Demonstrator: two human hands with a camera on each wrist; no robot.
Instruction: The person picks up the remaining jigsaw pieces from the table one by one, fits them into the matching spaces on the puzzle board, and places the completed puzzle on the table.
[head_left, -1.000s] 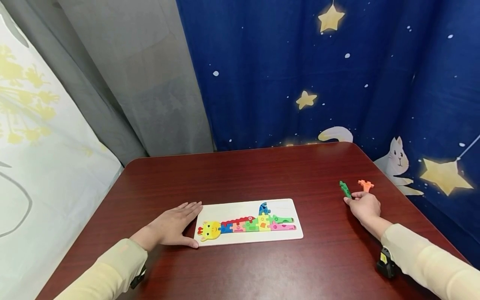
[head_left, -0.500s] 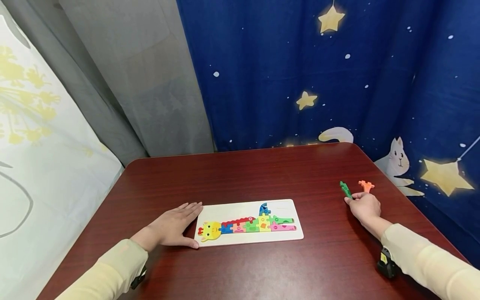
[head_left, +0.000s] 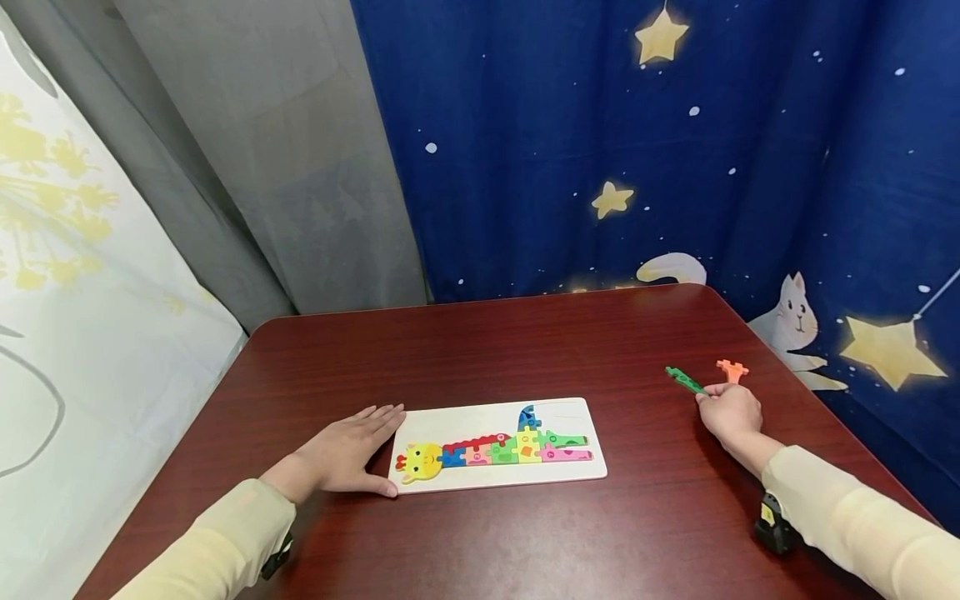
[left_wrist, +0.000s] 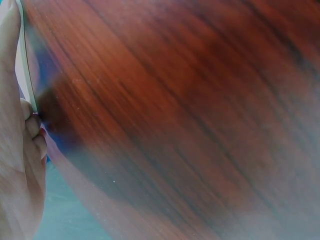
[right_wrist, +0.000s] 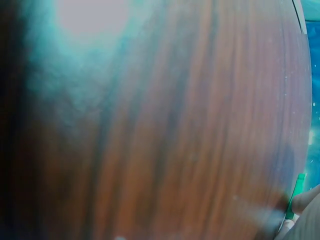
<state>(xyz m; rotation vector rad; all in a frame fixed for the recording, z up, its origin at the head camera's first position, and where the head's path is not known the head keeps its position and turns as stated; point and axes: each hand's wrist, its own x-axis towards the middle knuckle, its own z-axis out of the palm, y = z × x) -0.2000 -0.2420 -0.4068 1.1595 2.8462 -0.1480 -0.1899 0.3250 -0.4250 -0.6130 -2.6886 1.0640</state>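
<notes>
Green slim wooden puzzle piece (head_left: 682,380) juts leftward from your right hand (head_left: 729,413), pinched at its near end just above the dark red wooden table (head_left: 480,350). Far left, your left hand (head_left: 347,450) lies flat, fingers straight, steadying the white wooden giraffe puzzle board (head_left: 498,445) by its left edge. Right of the green piece, a small orange puzzle piece (head_left: 732,370) rests loose just beyond your knuckles. Held only by its end, the green piece may slip or twist; your knuckles could also nudge the orange piece towards the table edge.
</notes>
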